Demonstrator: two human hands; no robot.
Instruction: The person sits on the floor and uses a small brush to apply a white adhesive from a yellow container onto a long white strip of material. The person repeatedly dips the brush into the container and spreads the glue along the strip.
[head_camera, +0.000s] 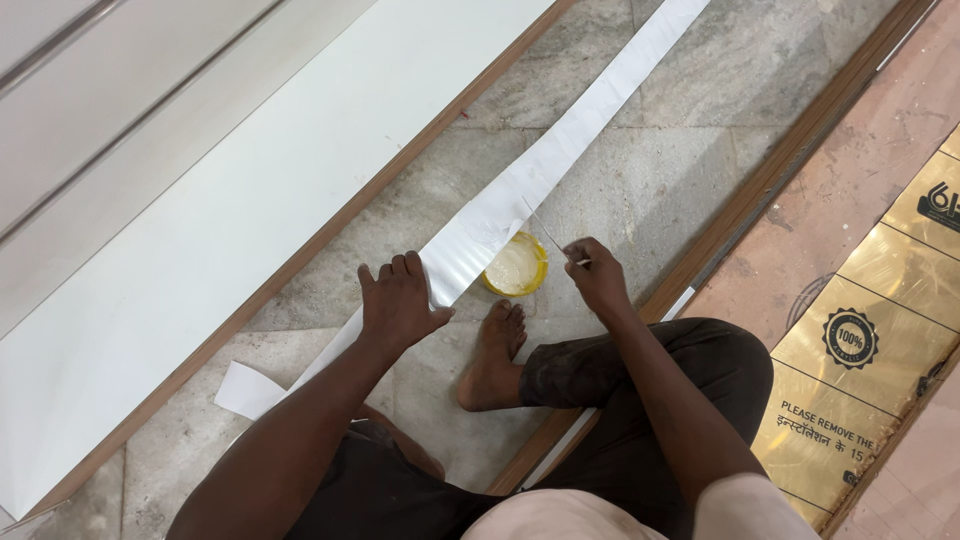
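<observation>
Head view, looking down at a person sitting on a grey stone floor (650, 170). Large white laminated board (250, 230) with a brown edge is lying along the left; a gold-printed protective sheet (870, 330) is lying at far right, beyond a long wooden strip (790, 150).

Long white edge-band strip (540, 170) is running diagonally from top centre down toward the person's lap, glossy side partly catching light. Left hand (400, 305) is lying spread and flat, fingers pressing the strip down on the floor just beside the bare foot (495, 355).

Small round yellow tub (516, 266) of pale adhesive is sitting on the floor touching the strip's right edge, just above the foot. Right hand (597, 275) is pinching a thin stick or blade (545, 232), its tip reaching over the tub toward the strip.

Judgement: spreading is going best with the strip kept flat and taut under the left hand, a thin even coat worked out to both edges, and the applicator loaded lightly so nothing is dripping onto the floor.
</observation>
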